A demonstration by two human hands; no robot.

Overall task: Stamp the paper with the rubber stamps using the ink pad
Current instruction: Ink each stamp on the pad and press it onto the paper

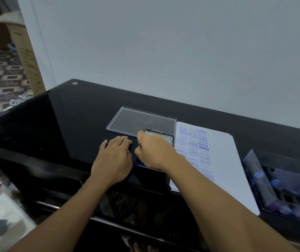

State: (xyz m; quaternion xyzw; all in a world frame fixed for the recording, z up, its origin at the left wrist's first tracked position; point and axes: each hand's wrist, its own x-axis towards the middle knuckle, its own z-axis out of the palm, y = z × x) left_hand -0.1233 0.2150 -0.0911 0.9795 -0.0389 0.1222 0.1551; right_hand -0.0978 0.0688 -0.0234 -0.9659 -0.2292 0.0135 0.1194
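Note:
The ink pad [139,163] lies on the black table, its blue pad showing below my right hand and its metal-rimmed lid [167,136] open behind it. My right hand [154,151] hovers over the pad with fingers curled down, pinching a small dark rubber stamp [139,145] that the hand mostly hides. My left hand [115,157] lies flat on the table, fingers straight, touching the pad's left side. The white paper [222,160], printed with several blue stamp marks, lies just right of the pad.
A clear plastic lid [127,119] lies behind the hands. A clear box [254,171] holding several blue-topped stamps stands at the far right. The table's front edge [54,166] runs under my forearms; a wall rises behind the table.

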